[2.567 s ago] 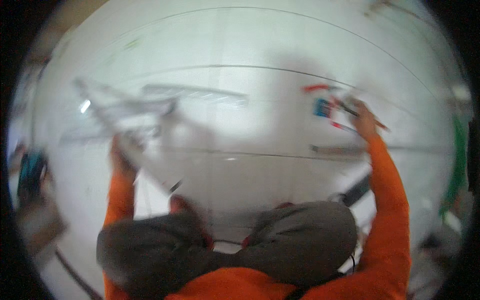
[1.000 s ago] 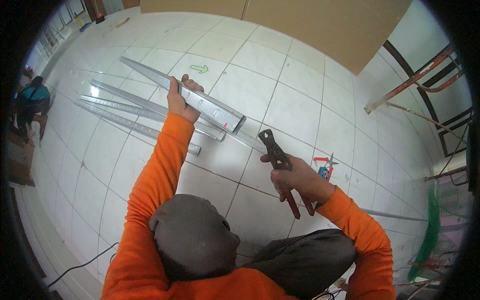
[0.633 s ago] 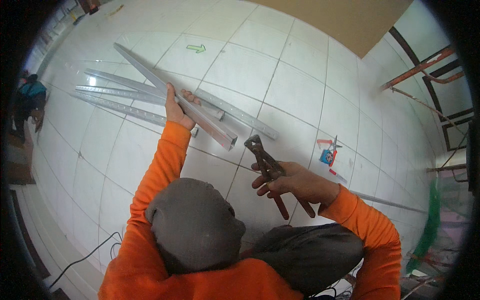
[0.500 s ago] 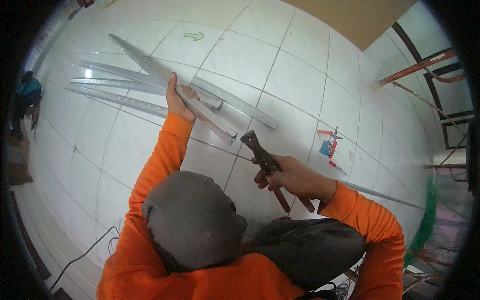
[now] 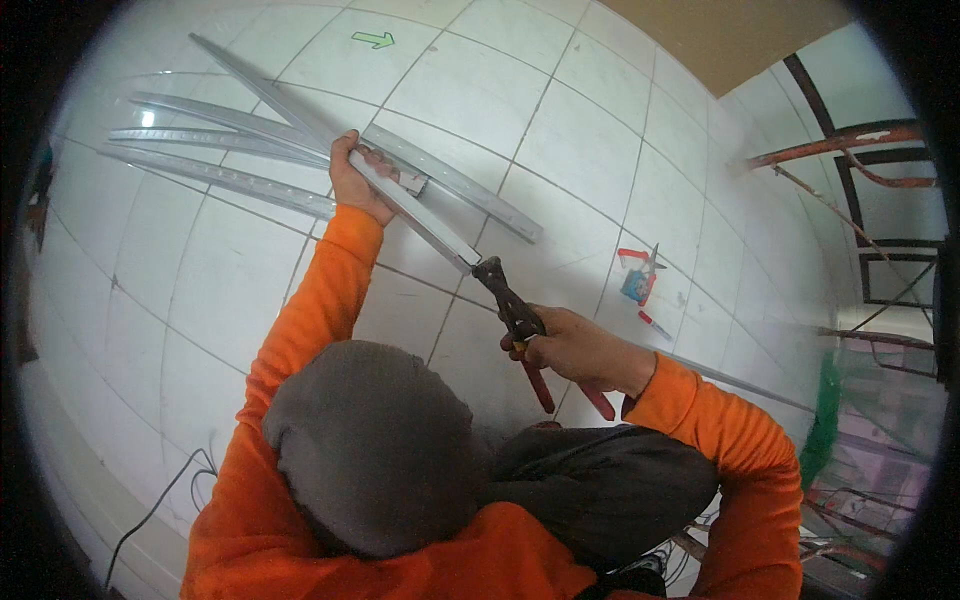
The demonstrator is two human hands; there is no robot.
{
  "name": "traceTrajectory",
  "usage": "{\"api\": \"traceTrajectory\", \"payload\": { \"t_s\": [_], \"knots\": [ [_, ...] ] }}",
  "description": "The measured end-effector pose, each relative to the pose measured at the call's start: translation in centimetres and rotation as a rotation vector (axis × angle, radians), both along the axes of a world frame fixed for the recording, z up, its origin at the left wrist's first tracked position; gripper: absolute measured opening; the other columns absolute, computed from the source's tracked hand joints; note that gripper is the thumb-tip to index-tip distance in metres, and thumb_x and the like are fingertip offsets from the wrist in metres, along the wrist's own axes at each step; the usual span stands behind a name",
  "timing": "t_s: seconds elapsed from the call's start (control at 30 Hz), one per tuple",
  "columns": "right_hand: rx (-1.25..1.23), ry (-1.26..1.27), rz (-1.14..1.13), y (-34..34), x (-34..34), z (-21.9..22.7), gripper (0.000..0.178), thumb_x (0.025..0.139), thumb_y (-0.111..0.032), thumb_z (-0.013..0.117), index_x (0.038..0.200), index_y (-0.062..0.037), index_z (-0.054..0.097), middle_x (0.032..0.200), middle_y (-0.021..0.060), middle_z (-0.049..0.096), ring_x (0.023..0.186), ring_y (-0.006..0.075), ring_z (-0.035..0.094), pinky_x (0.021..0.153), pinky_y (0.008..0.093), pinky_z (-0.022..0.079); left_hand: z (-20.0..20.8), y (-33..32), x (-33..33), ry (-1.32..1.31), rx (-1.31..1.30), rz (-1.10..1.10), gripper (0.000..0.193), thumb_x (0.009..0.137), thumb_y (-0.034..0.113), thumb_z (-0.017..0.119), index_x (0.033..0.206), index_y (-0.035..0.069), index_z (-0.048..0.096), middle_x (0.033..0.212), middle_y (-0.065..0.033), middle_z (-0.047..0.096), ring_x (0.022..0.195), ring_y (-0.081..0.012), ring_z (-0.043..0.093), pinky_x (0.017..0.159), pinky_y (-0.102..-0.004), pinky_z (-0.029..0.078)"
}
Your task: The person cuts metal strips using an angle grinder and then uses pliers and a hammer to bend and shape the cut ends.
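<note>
Holds metal channel [image 5: 425, 227] in L hand [image 5: 362, 180] w/ fingers wrapped round; grips pincers [image 5: 512, 308] in R hand [image 5: 588, 350] w/ fingers curled, head at channel's near end; can't tell if touching. Has fanned channels [image 5: 220, 187] to L & loose channel [image 5: 460, 185] just beside, crowding L hand. Spreads tile floor [image 5: 575, 160] from there twd tape meas. [image 5: 637, 287]. Ends at scaffold [image 5: 845, 141] + green net [image 5: 822, 430] far R, brown board [image 5: 735, 40] top R.

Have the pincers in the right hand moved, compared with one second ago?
Yes. Against the green arrow, the pincers now sit farther below it in the picture, and slightly more left.
</note>
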State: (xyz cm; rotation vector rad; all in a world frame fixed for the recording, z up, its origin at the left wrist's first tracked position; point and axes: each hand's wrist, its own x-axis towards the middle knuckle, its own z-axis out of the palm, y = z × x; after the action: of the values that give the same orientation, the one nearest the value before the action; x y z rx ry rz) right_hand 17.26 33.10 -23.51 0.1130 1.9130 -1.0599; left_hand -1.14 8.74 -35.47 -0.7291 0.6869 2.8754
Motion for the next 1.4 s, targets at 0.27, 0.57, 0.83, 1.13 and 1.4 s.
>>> {"api": "traceTrajectory", "payload": {
  "t_s": [0.27,0.57,0.83,1.13,1.4],
  "knots": [
    [-0.078,-0.19,-0.202,-1.9,0.5,0.8,0.039,0.085,0.002,0.046,0.124,0.0029,0.048,0.112,0.0129,0.058,0.106,0.0214,0.057,0.094,0.0362,0.048,4.2,-0.8,0.7,0.164,-0.142,0.014,0.031,0.089,0.036,0.058,0.07,0.017,0.045,0.057,0.0019,0.039,0.047,-0.0134,0.041,0.045,-0.0293,0.037],
    [-0.095,0.182,-0.263,-2.3,0.5,1.8,0.042,0.088,-0.003,0.045,0.129,0.0056,0.045,0.101,0.013,0.059,0.097,0.0211,0.057,0.092,0.035,0.046,15.2,0.5,0.5,0.437,-0.366,0.067,0.025,0.09,0.035,0.059,0.077,0.018,0.045,0.06,0.001,0.04,0.048,-0.0133,0.041,0.044,-0.0256,0.036],
    [-0.178,0.41,-0.253,-2.0,-1.1,4.2,0.042,0.09,-0.008,0.044,0.129,0.0067,0.044,0.093,0.0103,0.057,0.083,0.0178,0.054,0.081,0.0331,0.047,21.5,0.7,0.8,0.672,-0.486,0.13,0.024,0.09,0.031,0.059,0.08,0.017,0.043,0.067,0.0019,0.041,0.055,-0.0107,0.043,0.047,-0.0248,0.04],
    [-0.155,0.496,-0.303,-1.6,-1.2,4.3,0.035,0.09,-0.008,0.043,0.122,0.0062,0.048,0.084,0.0077,0.055,0.073,0.0165,0.053,0.069,0.0331,0.048,25.5,2.8,2.8,0.8,-0.61,0.225,0.028,0.091,0.03,0.064,0.084,0.003,0.059,0.061,-0.0062,0.051,0.048,-0.0166,0.054,0.045,-0.0331,0.049],
    [-0.135,0.486,-0.319,-0.9,-1.4,6.1,0.025,0.098,-0.018,0.046,0.11,0.0027,0.053,0.082,0.0158,0.061,0.07,0.0247,0.06,0.068,0.043,0.049,27.6,4.4,4.6,1.052,-0.773,0.256,0.026,0.092,0.023,0.063,0.085,-0.002,0.06,0.053,-0.0072,0.054,0.041,-0.0168,0.054,0.041,-0.0275,0.045]
  ]
}}
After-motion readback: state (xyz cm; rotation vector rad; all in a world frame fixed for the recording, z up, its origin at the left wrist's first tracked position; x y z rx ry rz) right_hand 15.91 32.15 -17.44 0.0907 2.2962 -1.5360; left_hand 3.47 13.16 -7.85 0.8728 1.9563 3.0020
